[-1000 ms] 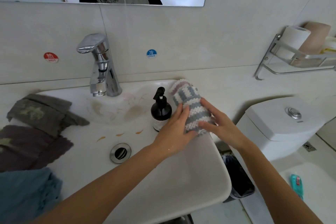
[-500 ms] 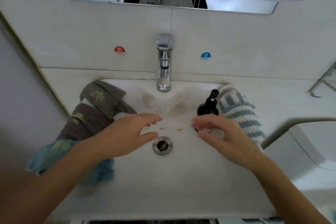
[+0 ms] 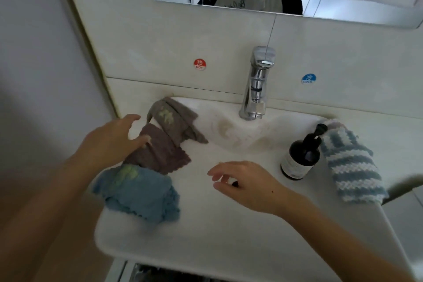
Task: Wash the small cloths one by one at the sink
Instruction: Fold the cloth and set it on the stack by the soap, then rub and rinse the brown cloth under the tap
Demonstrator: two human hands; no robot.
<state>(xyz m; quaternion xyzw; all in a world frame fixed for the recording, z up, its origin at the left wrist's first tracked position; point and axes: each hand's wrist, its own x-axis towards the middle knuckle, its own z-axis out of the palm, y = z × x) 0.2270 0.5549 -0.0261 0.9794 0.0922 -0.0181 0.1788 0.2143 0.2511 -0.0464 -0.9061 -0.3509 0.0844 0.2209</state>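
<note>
Three small cloths lie along the left rim of the white sink (image 3: 206, 242): a grey-brown cloth (image 3: 175, 121) at the back, a purple-brown cloth (image 3: 160, 155) in the middle and a blue cloth (image 3: 139, 192) at the front. A blue-and-white striped cloth (image 3: 350, 165) rests on the right rim. My left hand (image 3: 109, 142) hovers open over the purple-brown cloth, fingertips touching its left edge. Above the basin my right hand (image 3: 249, 185) is open and holds nothing, covering the drain.
A chrome tap (image 3: 257, 84) stands at the back of the sink, no water running. A dark pump bottle (image 3: 301, 155) stands on the right rim beside the striped cloth. Hot and cold stickers mark the wall; white towels hang above the mirror. A wall closes the left side.
Both hands let go of the striped cloth on the right rim and moved left. My left hand now reaches the purple-brown cloth; the view swung left.
</note>
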